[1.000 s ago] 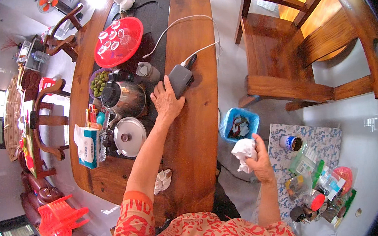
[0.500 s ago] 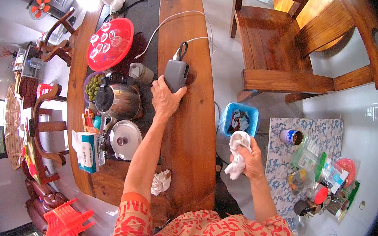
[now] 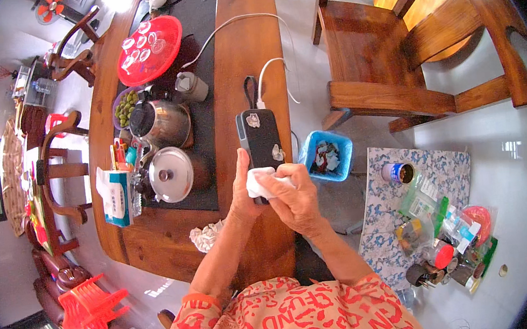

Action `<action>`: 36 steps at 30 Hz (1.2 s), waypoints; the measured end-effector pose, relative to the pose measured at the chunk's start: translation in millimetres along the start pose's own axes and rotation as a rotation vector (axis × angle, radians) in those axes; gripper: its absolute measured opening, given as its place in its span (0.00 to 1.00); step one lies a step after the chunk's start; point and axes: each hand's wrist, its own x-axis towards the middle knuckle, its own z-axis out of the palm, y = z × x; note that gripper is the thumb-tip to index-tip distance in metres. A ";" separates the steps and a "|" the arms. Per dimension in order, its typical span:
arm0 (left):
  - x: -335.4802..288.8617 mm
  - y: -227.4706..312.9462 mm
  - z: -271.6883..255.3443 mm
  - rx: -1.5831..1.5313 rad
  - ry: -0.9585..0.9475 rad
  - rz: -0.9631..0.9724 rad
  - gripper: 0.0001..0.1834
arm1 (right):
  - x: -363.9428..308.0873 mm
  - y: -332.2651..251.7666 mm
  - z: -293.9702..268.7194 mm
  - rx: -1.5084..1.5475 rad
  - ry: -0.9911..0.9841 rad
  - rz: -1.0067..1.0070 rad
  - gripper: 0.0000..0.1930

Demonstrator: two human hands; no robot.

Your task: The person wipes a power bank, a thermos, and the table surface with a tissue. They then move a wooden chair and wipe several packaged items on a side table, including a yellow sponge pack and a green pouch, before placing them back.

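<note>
A dark power bank (image 3: 264, 137) with stickers on its face is held up close to me over the table's right edge. A white cable (image 3: 261, 94) is plugged into its far end, beside a black strap loop (image 3: 250, 89). My left hand (image 3: 242, 195) grips its near left side, thumb along the edge. My right hand (image 3: 299, 200) is closed on a crumpled white tissue (image 3: 261, 181) and presses it against the near end. Tissue and fingers hide that end.
On the wooden table (image 3: 244, 38) stand a red tray (image 3: 165, 58) of small glasses, a metal kettle (image 3: 168, 124), a lidded pot (image 3: 171, 174), a tissue pack (image 3: 114, 196) and a wad of tissue (image 3: 207, 236). A blue bin (image 3: 344, 167) and wooden chair (image 3: 366, 41) are at the right.
My left hand has lifted the power bank off the table and brought it nearer. My right hand has moved left from beside the bin, bringing the tissue onto the power bank.
</note>
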 end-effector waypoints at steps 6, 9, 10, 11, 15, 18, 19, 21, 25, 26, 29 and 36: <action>-35.0 -9.2 3.8 -0.020 0.042 0.023 0.34 | 20.3 -5.6 0.1 -0.058 0.001 -0.022 0.19; -44.8 -11.6 1.8 -0.015 -0.081 0.008 0.35 | 34.2 -0.2 -0.3 -0.040 0.055 0.039 0.20; -45.8 -10.7 1.2 -0.040 -0.243 -0.048 0.35 | 38.6 3.9 -0.7 -0.004 0.086 0.087 0.20; -47.7 -11.3 3.3 -0.014 -0.254 -0.045 0.35 | 41.9 7.0 -1.0 0.032 0.118 0.134 0.21; -52.0 -16.1 5.7 -0.030 -0.316 -0.060 0.34 | 44.0 0.0 -6.6 -0.083 0.129 0.113 0.20; -51.1 -16.6 5.5 -0.094 -0.247 -0.063 0.33 | 31.2 -15.2 -9.6 -0.248 0.052 -0.038 0.20; -50.7 -16.2 4.3 -0.138 -0.207 -0.065 0.33 | 24.9 -23.5 -11.1 -0.299 0.016 -0.093 0.20; -52.4 -13.0 0.3 -0.154 -0.201 -0.083 0.34 | 10.9 -41.8 -13.6 -0.309 -0.073 -0.148 0.20; -57.5 -9.2 -16.4 -0.198 -0.288 -0.201 0.33 | -3.1 -65.6 -10.7 -0.300 -0.137 -0.220 0.19; -61.2 -9.4 -16.4 -0.192 -0.262 -0.189 0.33 | -3.6 -64.5 -5.4 -0.313 -0.102 -0.216 0.17; -68.4 -12.1 -15.7 0.025 -0.108 -0.109 0.33 | 9.0 -61.8 1.4 -0.336 -0.023 -0.155 0.17; -83.6 -1.0 -16.4 -0.003 -0.370 -0.154 0.32 | 25.1 -54.1 9.2 -0.374 0.057 -0.002 0.22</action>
